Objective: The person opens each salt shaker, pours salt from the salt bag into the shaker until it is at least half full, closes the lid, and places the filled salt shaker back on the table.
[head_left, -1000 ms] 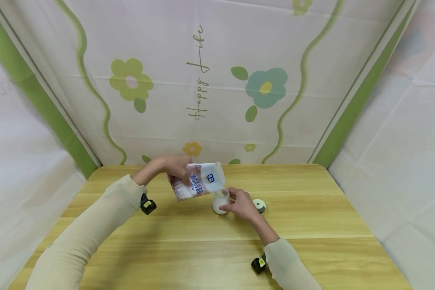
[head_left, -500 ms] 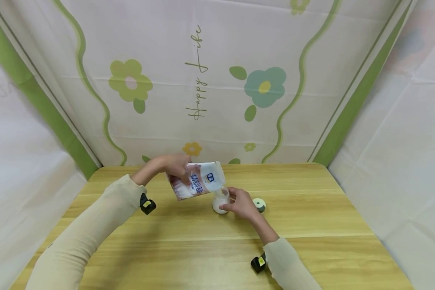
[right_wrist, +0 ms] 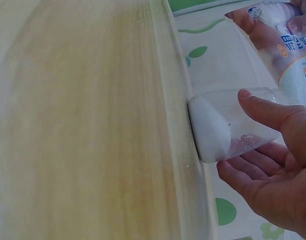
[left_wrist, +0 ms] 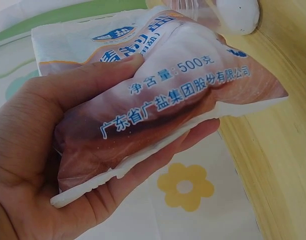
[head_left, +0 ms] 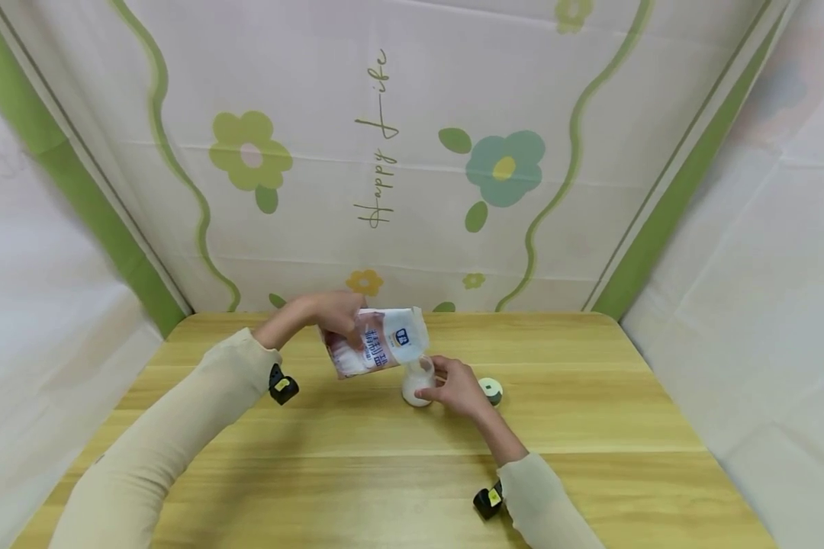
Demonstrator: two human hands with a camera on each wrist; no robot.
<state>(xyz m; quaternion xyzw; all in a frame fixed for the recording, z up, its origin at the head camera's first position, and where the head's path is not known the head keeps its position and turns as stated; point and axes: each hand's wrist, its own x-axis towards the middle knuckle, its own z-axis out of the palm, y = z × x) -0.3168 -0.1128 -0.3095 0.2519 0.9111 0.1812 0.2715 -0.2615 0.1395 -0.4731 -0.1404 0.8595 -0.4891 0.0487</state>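
A bag of salt (head_left: 394,345), white and brown with blue printing, tilts toward a small clear jar (head_left: 415,387). My left hand (head_left: 336,313) grips the bag's lower end; in the left wrist view, the thumb lies across the front of the salt bag (left_wrist: 158,95) with fingers behind it. The bag's open end is at the jar's mouth. Standing upright on the table, the jar is held between the thumb and fingers of my right hand (head_left: 460,387). White salt fills the lower part of the jar (right_wrist: 210,127) in the right wrist view. Whether grains are falling is too small to tell.
A round white and dark green lid (head_left: 490,390) lies on the wooden table (head_left: 357,488), just right of my right hand. White flowered cloth (head_left: 412,252) hangs behind the table's back edge, with more cloth on both sides.
Almost nothing differs. The bag and left hand have shifted very slightly to the right, while the right hand and jar stay put.
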